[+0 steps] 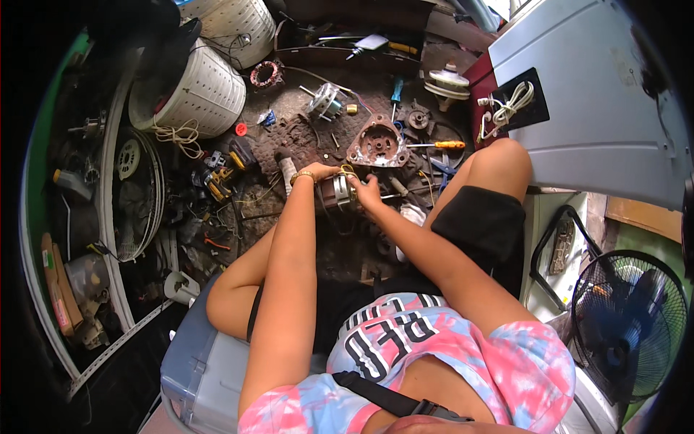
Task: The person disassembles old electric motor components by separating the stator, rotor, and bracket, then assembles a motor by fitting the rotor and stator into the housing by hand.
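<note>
Both hands are on a small round motor part (343,189), metal with a bit of yellow wire at its top, held low over the grimy work mat (303,137), just in front of the rusty motor end-cover (378,142). The left hand (320,173), gold bracelet at the wrist, is curled around its left side; the right hand (365,191) pinches its right edge with fingers closed. This looks like mid-disassembly or inspection of the part: steadying it while the fingers work at the wiring. The next move would likely call for a firm left-hand hold and a fine fingertip pull.

Right of the end-cover lies an orange-handled screwdriver (442,145); beyond it, a blue-handled one (397,90). Left of the end-cover stands a silver fan motor (325,100), and further left a white ribbed washer drum (204,92). Far left, low down, sits a flat brown carton with a red-and-green label (55,278). Far right, a dark fan (627,325).
</note>
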{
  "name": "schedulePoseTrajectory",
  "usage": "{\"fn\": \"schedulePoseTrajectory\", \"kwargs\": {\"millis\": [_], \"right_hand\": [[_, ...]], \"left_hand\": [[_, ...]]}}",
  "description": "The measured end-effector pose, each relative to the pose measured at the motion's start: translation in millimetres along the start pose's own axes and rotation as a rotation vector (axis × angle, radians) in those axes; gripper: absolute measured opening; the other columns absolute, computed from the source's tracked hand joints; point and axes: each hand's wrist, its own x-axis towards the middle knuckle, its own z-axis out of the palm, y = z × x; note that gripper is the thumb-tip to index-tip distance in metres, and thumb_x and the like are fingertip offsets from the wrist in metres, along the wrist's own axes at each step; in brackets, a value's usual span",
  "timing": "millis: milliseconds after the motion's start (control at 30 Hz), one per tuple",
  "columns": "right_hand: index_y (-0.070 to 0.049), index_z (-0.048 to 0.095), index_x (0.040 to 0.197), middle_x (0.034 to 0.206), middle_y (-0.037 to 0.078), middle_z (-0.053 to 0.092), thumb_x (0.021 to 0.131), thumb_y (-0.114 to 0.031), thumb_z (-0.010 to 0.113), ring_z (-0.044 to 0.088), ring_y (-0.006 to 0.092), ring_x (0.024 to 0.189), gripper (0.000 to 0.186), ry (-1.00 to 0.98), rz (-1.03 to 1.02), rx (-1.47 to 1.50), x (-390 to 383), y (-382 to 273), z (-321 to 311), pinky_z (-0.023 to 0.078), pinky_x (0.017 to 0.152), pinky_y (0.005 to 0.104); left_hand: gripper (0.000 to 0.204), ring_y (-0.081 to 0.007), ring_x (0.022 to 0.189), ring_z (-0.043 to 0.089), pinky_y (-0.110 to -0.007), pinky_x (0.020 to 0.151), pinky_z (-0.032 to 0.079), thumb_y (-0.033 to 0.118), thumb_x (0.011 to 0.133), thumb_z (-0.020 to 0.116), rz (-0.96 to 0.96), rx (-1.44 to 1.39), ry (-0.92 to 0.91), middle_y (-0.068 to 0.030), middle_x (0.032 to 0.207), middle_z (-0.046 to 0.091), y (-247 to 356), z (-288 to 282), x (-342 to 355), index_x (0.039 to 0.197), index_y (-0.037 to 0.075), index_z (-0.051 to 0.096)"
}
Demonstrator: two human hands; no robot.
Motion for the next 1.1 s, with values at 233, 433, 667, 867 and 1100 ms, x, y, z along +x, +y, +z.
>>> {"fn": "schedulePoseTrajectory", "kwargs": {"millis": [233,433,667,867,1100], "right_hand": [[0.002,0.061,0.108,0.093,0.015,0.069,0.082,-0.041,0.08,0.067,0.0217,0.078,0.054,-0.127,0.318,0.49,30,64,8,0.056,0.07,0.0394],[-0.005,0.07,0.106,0.112,0.019,0.068,0.082,-0.042,0.073,0.063,0.0347,0.109,0.044,0.027,0.109,0.142,-11,56,21,0.047,0.094,0.043],[-0.002,0.068,0.101,0.123,0.015,0.058,0.077,-0.003,0.06,0.058,0.0245,0.113,0.025,-0.296,-0.629,0.181,-62,-8,9,0.046,0.096,0.034],[-0.003,0.063,0.106,0.12,0.013,0.058,0.075,0.003,0.066,0.056,0.0249,0.116,0.032,-0.394,-0.706,0.139,12,22,-4,0.043,0.102,0.033],[-0.001,0.054,0.109,0.109,0.019,0.06,0.081,-0.01,0.067,0.059,0.0379,0.107,0.033,0.045,-0.496,-0.673,11,40,-50,0.05,0.084,0.0499]], "left_hand": [[0.07,-0.0254,0.094,0.07,-0.036,0.084,0.054,0.058,0.08,0.066,0.032,0.034,0.278,-0.0186,0.103,0.074,3,80,-15,0.111,-0.005,0.071],[0.055,-0.0215,0.09,0.069,-0.035,0.082,0.054,0.032,0.078,0.077,0.344,-0.306,0.56,-0.0146,0.101,0.073,-44,106,-80,0.116,-0.006,0.067],[0.077,-0.0317,0.122,0.05,-0.038,0.106,0.041,0.012,0.074,0.082,0.481,-0.66,1.04,-0.0196,0.133,0.047,-81,150,-121,0.137,-0.006,0.042],[0.086,-0.0426,0.125,0.041,-0.045,0.111,0.033,0.014,0.066,0.084,0.465,-0.607,1.147,-0.0259,0.129,0.04,-42,157,-92,0.133,-0.008,0.035],[0.078,-0.0489,0.124,0.045,-0.05,0.104,0.043,0.014,0.066,0.08,0.272,-0.29,1.15,-0.0273,0.129,0.04,-53,201,-108,0.128,-0.003,0.036]]}}
